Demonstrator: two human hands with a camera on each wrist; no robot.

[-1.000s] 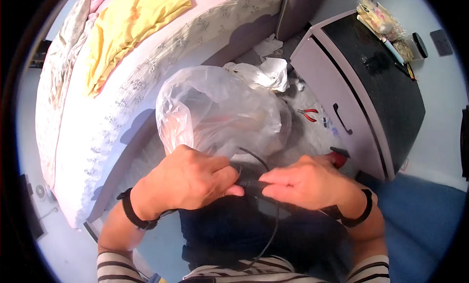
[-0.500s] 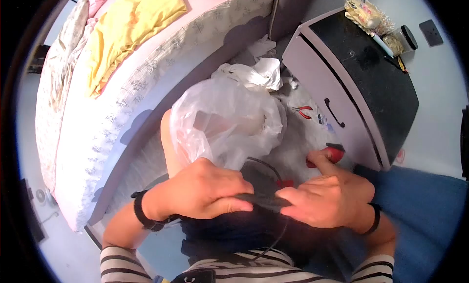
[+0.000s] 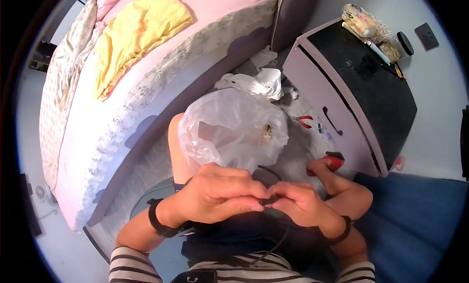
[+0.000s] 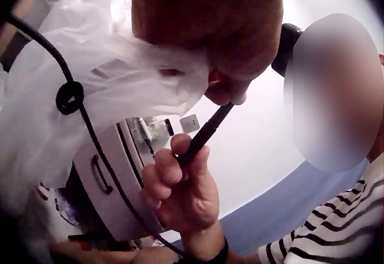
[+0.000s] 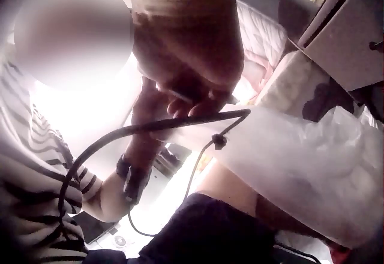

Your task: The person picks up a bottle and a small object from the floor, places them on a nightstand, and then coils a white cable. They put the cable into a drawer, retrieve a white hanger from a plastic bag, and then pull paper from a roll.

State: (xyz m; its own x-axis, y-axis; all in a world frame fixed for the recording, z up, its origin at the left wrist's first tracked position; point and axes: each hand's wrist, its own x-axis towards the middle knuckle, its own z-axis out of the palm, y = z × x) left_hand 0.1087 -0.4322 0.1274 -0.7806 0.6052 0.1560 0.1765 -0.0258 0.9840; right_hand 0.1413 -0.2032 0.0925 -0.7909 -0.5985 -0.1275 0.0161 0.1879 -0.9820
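Observation:
In front of my lap, my left hand [image 3: 220,195] and right hand [image 3: 303,205] are nearly touching. Both pinch a slim black rod-like piece [image 4: 207,135], one at each end, as the left wrist view shows. Its exact kind I cannot tell. A thin black cord [image 4: 99,144] with a loose knot [image 4: 69,98] hangs beside the hands. In the right wrist view a thicker stretch of cord [image 5: 150,124] arcs below the fingers. Just beyond the hands, a translucent plastic bag [image 3: 220,117] gapes between the legs, with small brownish scraps [image 3: 267,132] inside.
Red-handled pliers [image 3: 304,120] lie on the floor by a drawer cabinet [image 3: 327,97]. Crumpled white paper [image 3: 266,82] lies behind the bag. To the left runs a bed [image 3: 122,131] with a yellow cloth [image 3: 141,36]; a red slipper [image 3: 333,163] is on the right foot.
My hands have drawn together, so the black piece between them now hardly shows in the head view. The bag's mouth has widened, and the right leg has come into fuller view.

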